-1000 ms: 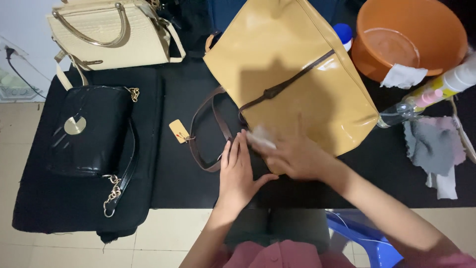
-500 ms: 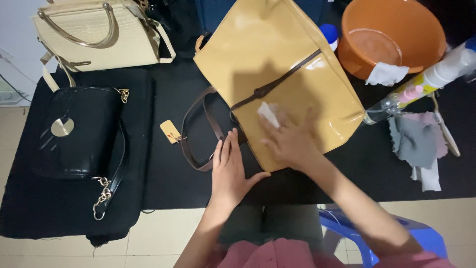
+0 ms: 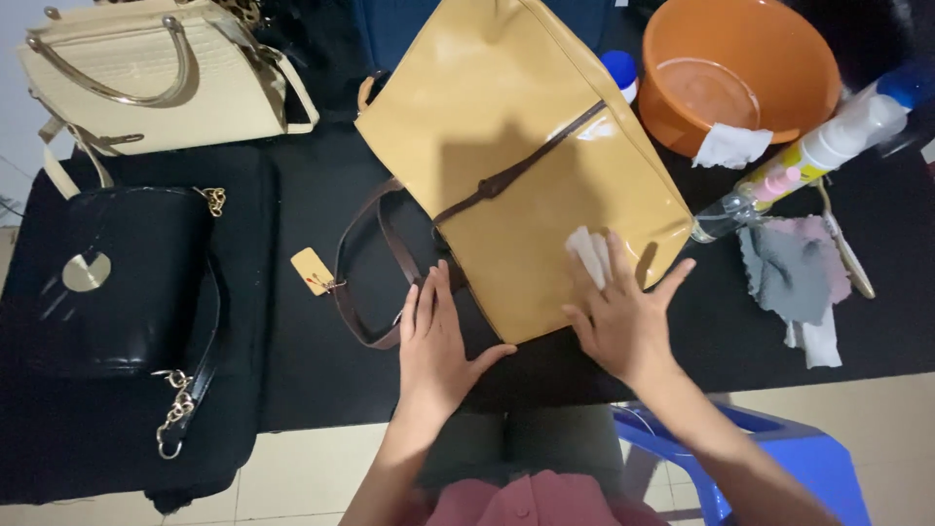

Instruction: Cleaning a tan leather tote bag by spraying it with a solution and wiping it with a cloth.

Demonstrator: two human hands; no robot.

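Observation:
A glossy tan handbag (image 3: 506, 146) with a thin brown strap (image 3: 375, 263) lies flat on the black table (image 3: 321, 370). My right hand (image 3: 623, 307) presses a small white wipe (image 3: 587, 255) onto the bag's lower right part, fingers spread. My left hand (image 3: 435, 341) rests flat at the bag's lower left corner, fingers together, beside the strap loop. A small yellow tag (image 3: 313, 270) hangs off the strap.
A cream handbag (image 3: 156, 78) and a black handbag (image 3: 107, 273) with a chain lie at the left. An orange basin (image 3: 740, 73) holding a white wipe, a spray bottle (image 3: 799, 161) and a grey and pink cloth (image 3: 794, 273) sit at the right. A blue stool (image 3: 769, 468) stands below.
My right hand slid the wipe across the bag, from its lower middle to its lower right. My left hand stayed in place. The view drifted, shifting everything leftward.

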